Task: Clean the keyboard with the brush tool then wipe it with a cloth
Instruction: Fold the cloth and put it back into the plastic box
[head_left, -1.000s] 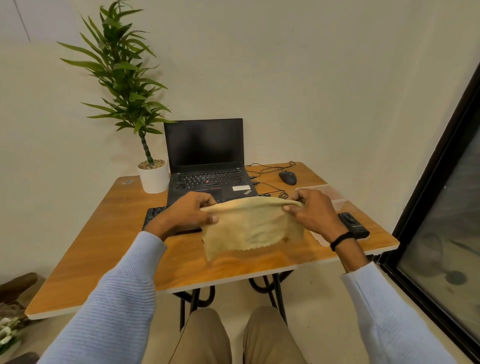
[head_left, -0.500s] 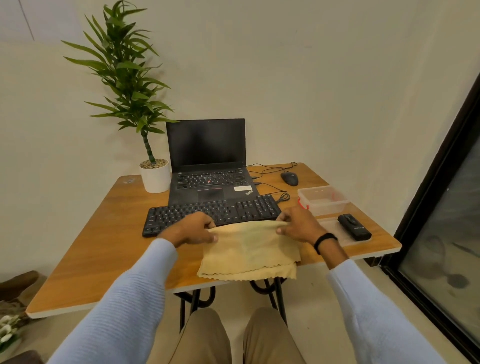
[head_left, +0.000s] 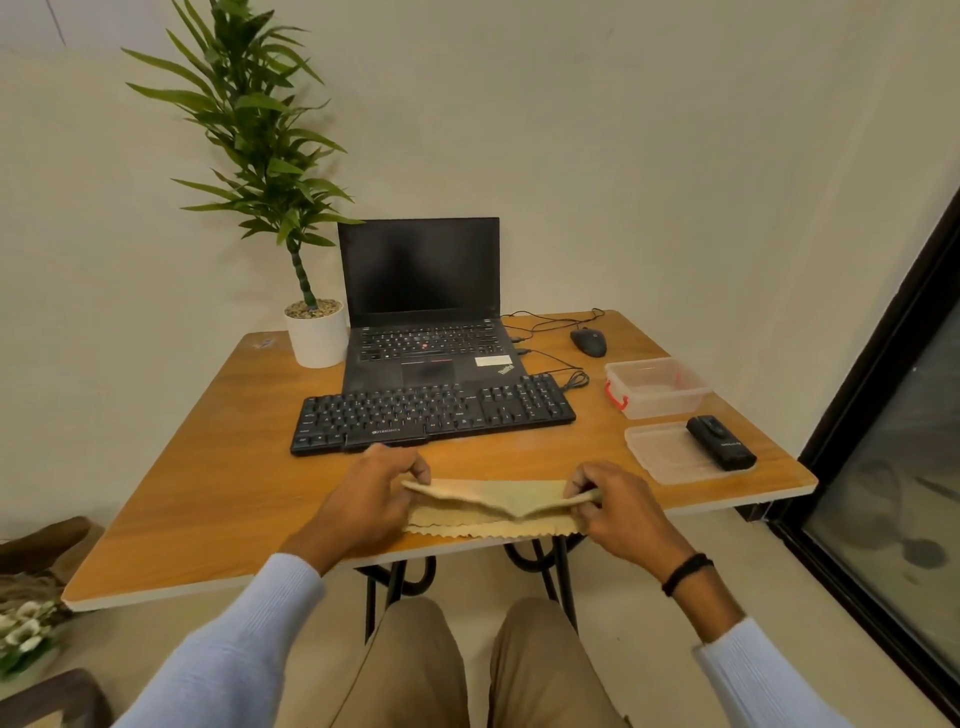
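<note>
1. While the left hand (head_left: 371, 499) and the right hand (head_left: 618, 512) are each pinching one end of the cloth (head_left: 493, 506), it is lying folded at the near edge of the bench (head_left: 208, 493), with its top layer sagging between them.
2. Each grip is closing thumb against curled fingers on fabric alone.
3. The keyboard (head_left: 431, 415) is sitting just beyond the hands, in front of the laptop (head_left: 421, 322), and the cloth is not touching it.
4. By my judgement, the person is folding a wiping pad. The layers are wanting their edges matched (a lumpy pad is likely skipping keys).
5. The scalloped hem is resting close to the bench lip, so it is risking a slide off if either pinch is loosening.
6. A black tool (head_left: 721, 442) is lying on a clear lid (head_left: 660, 457) to the right, well apart from the hands.
</note>
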